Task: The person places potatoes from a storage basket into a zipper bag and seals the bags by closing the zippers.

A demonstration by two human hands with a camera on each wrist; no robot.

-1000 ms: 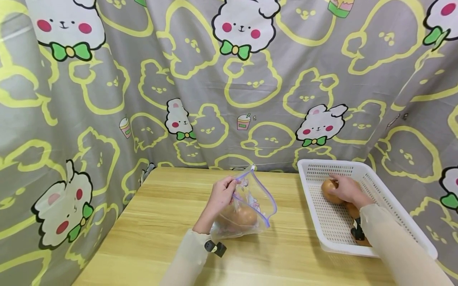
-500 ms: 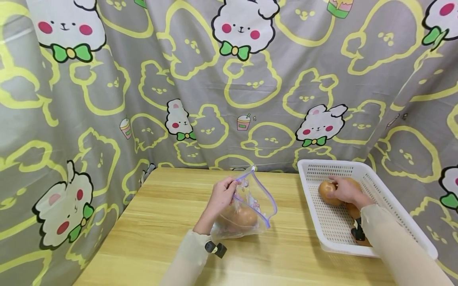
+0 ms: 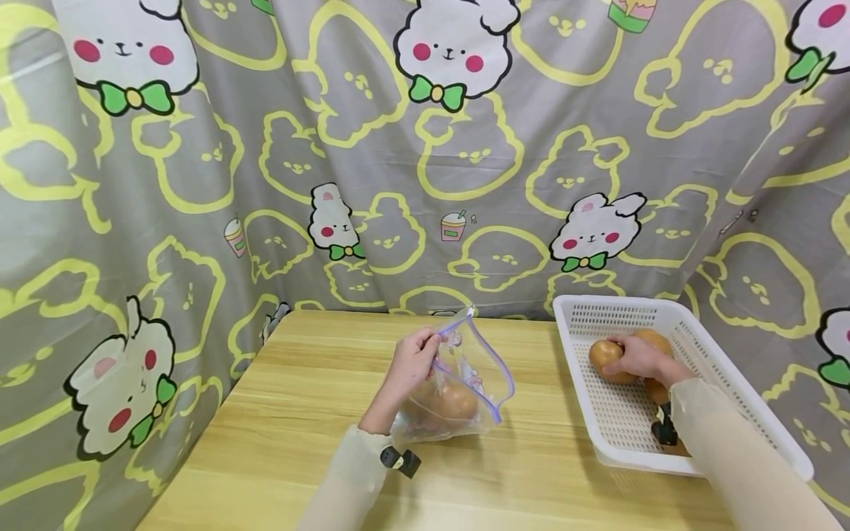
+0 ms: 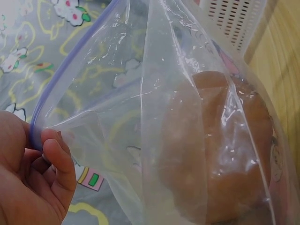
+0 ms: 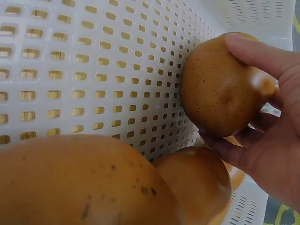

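My left hand (image 3: 413,361) pinches the purple-edged rim of a clear zip bag (image 3: 494,361) on the table. The bag's mouth gapes toward the right, and a brown potato (image 4: 220,150) shows through its plastic. On the right, my right hand (image 3: 643,359) is inside a white perforated basket (image 3: 614,424). Thumb and fingers curl round a speckled brown potato (image 5: 225,86) near the basket's left side. More potatoes (image 5: 192,180) lie beside and below that hand, partly hidden by it and the forearm in the head view.
The wooden table (image 3: 292,413) carries the bag in the middle and the basket at its right end. A grey patterned curtain (image 3: 392,169) hangs behind and along both sides. Black wrist cameras (image 3: 401,462) sit on both sleeves.
My right hand has settled lower round its potato, which has shifted slightly left in the basket. The left hand and the bag stay where they were.
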